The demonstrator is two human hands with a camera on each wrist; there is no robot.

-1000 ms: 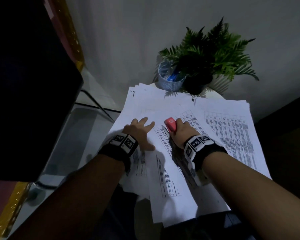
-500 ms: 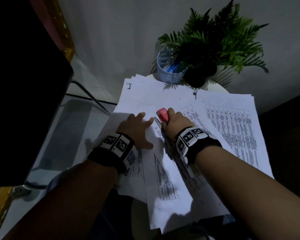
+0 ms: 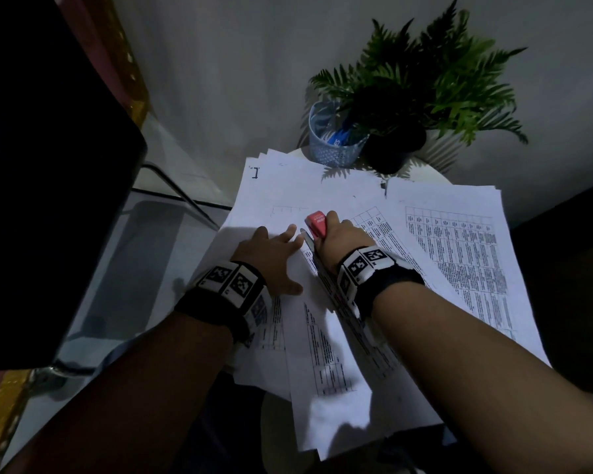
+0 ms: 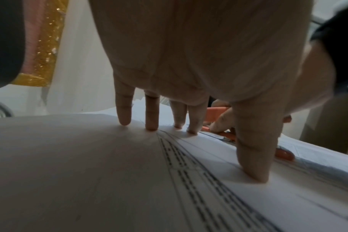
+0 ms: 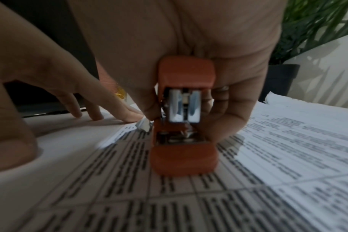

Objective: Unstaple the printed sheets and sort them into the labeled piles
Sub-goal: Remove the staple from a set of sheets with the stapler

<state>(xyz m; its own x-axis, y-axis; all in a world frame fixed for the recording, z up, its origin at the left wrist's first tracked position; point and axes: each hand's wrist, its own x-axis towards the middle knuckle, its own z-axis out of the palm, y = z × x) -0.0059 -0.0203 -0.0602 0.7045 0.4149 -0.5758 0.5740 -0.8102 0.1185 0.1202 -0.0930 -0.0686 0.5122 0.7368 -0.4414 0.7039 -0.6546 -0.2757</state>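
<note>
Printed sheets with tables lie fanned over a small round table. My left hand lies flat on the sheets, with straight fingertips pressing the paper down. My right hand grips a small red-orange stapler held upright, its base on the printed sheets. In the right wrist view the stapler stands on end between thumb and fingers, and a lifted paper corner sits just left of it. Both hands work almost touching, at the top corner of one bundle.
A fern in a dark pot and a mesh cup stand at the table's far edge. A pile of printed sheets lies right, blank sheets behind the hands. A dark block fills the left above a glass surface.
Both hands have shifted slightly left and away over the papers, the stapler going with the right hand. The left hand stays flat on the sheets; the head view moved a little.
</note>
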